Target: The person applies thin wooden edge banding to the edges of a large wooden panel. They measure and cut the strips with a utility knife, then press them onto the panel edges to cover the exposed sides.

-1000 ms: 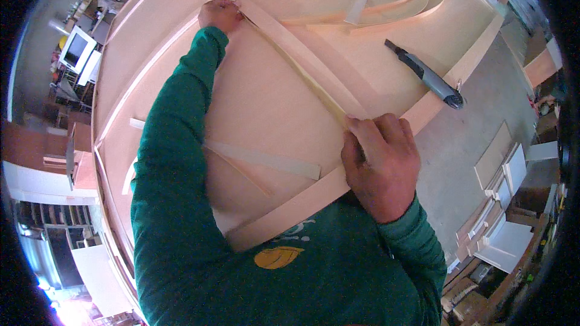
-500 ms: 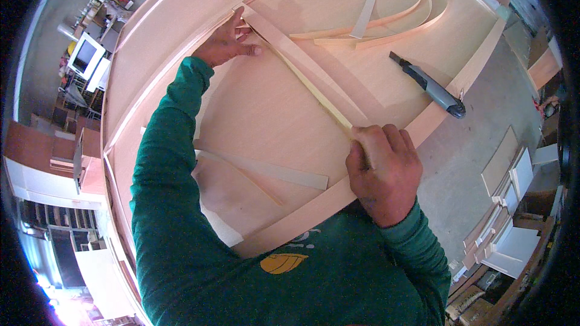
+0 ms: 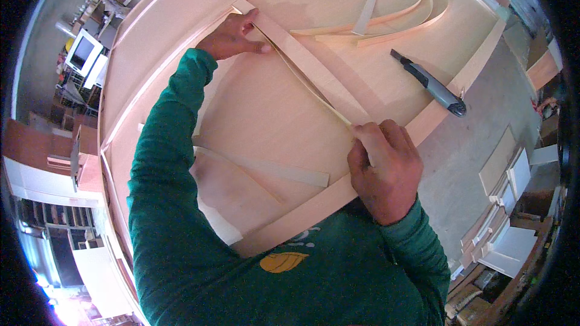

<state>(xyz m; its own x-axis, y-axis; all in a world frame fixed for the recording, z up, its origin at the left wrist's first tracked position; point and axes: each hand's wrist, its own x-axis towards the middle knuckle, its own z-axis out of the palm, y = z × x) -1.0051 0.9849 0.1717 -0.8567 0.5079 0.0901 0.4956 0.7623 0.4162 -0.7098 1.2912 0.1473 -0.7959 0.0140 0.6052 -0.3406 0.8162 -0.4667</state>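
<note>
A thin, pale wood edging strip (image 3: 307, 86) runs slantwise between my two hands, bowed slightly away from the wooden divider (image 3: 311, 63) beside it. My left hand (image 3: 232, 35) is at the strip's far end, fingers pressed against the divider's end and thumb stretched out. Just where the strip passes under those fingers is hidden. At the near end, my right hand (image 3: 386, 169) is closed in a fist-like pinch on the strip, above the front rail (image 3: 302, 217). Right of the divider lies a grey and black utility knife (image 3: 430, 83), its handle resting on the rail.
Long curled edging strips (image 3: 411, 15) lie at the far right of the wooden panel (image 3: 260, 108). A short flat strip (image 3: 290, 171) rests near my left forearm. Boards and white panels (image 3: 513, 247) stand on the floor at right. A white-framed screen (image 3: 84, 51) is at far left.
The strip, nearly straight before, now bows away from the divider. My left hand has shifted slightly to the right along the divider's far end; my right hand stays nearly in place.
</note>
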